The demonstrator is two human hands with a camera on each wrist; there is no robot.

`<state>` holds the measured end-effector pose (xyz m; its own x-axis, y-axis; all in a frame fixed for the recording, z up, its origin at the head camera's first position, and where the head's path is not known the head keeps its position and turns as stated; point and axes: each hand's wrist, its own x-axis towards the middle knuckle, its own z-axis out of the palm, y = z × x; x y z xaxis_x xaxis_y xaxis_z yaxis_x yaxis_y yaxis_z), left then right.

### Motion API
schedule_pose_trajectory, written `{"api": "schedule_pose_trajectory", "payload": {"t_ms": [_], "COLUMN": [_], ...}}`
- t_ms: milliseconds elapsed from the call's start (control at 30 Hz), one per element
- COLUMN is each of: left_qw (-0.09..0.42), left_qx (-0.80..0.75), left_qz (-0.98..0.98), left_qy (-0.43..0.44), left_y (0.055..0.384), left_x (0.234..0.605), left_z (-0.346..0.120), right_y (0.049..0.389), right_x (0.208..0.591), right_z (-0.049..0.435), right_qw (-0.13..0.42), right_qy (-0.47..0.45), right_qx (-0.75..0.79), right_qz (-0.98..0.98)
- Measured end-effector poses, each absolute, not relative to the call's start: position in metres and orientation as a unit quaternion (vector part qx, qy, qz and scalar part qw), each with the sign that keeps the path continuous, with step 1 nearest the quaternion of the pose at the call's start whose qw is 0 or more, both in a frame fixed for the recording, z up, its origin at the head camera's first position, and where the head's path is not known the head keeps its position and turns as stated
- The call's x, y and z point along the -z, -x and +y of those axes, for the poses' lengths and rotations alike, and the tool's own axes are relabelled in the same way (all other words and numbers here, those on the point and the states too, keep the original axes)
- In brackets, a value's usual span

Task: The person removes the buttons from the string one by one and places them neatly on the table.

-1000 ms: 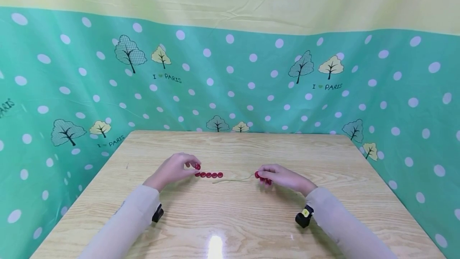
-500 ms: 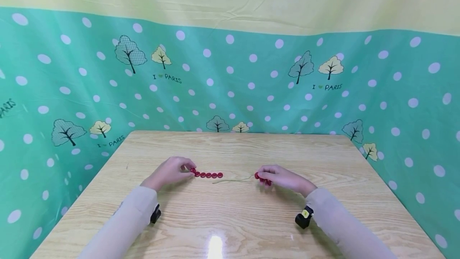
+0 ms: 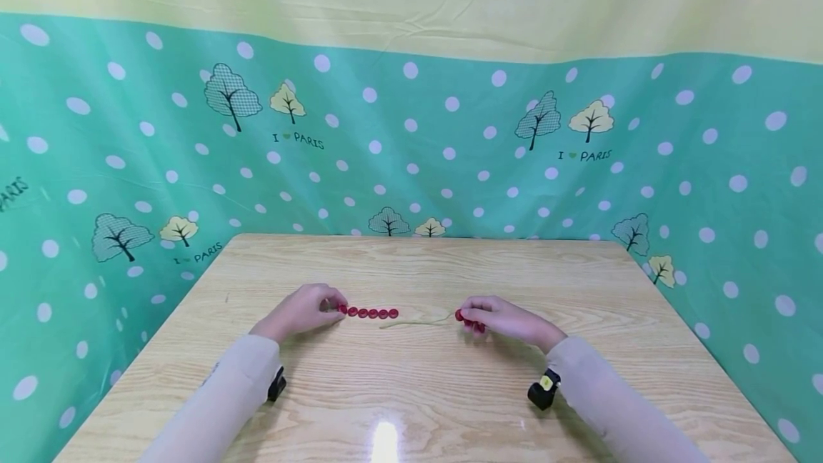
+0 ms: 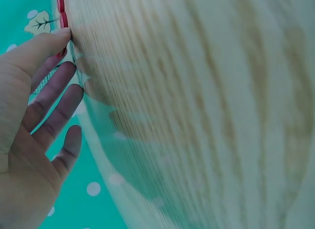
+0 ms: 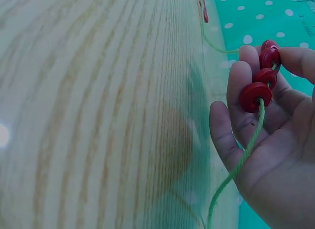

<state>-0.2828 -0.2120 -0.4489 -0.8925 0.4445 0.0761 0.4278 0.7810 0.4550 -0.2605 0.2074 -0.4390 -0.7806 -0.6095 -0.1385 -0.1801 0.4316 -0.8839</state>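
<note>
Your left hand (image 3: pixel 305 309) pinches a red bead (image 3: pixel 343 310) at the left end of a bead row (image 3: pixel 373 314) on the wooden table (image 3: pixel 411 391). Your right hand (image 3: pixel 498 318) pinches red beads threaded (image 5: pixel 256 97) on a green cord (image 5: pixel 241 161); one cord end lies on the table, just in front of the row

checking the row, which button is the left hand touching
The leftmost button in the row: the left hand pinches it; the other five lie untouched.

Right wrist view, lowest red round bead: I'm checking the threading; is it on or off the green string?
On: the green string comes out through the hole in the bead.
</note>
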Motion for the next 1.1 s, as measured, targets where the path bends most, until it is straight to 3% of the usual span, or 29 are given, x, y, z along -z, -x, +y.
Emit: {"api": "schedule_pose_trajectory", "payload": {"t_ms": [1100], "left_qw": [0.021], "left_qx": [-0.249], "left_qz": [0.939], "left_qy": [-0.237], "left_y": [0.2828], "left_x": [0.4496], "left_z": [-0.2129], "right_y": [0.2581], "right_x": [0.4397], "right_z": [0.2057], "right_qw": [0.234], "right_qy": [0.239], "right_qx": [0.481], "right_qz": [0.811]}}
